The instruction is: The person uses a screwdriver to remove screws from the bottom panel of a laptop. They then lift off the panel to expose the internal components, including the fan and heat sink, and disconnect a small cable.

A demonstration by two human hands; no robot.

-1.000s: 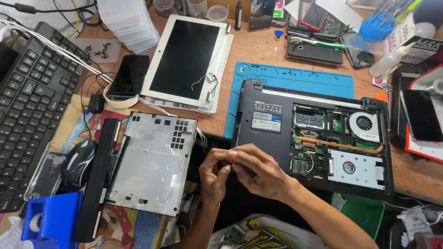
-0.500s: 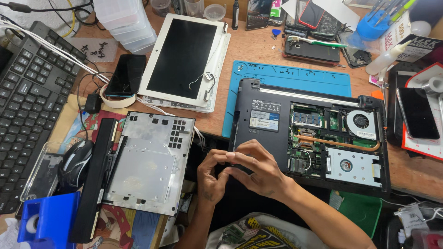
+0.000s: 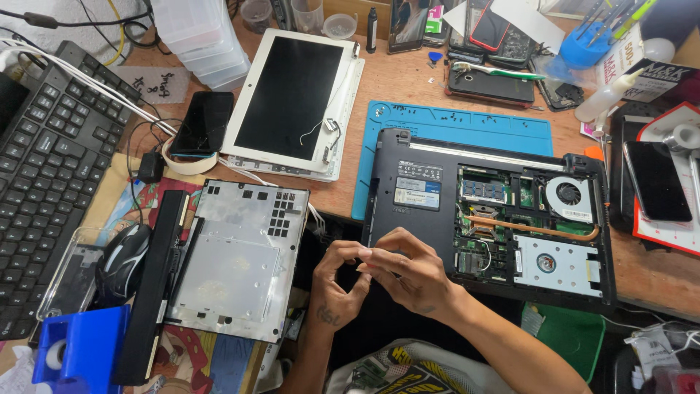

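Left hand [image 3: 337, 283] and right hand [image 3: 410, 271] meet fingertip to fingertip, pinching something too small to identify, at the near edge of the opened laptop base [image 3: 490, 213], beside the detached metal cover panel [image 3: 237, 260].

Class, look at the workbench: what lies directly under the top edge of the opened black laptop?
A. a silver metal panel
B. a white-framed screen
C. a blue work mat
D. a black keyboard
C: the opened black laptop rests with its top edge on the blue work mat.
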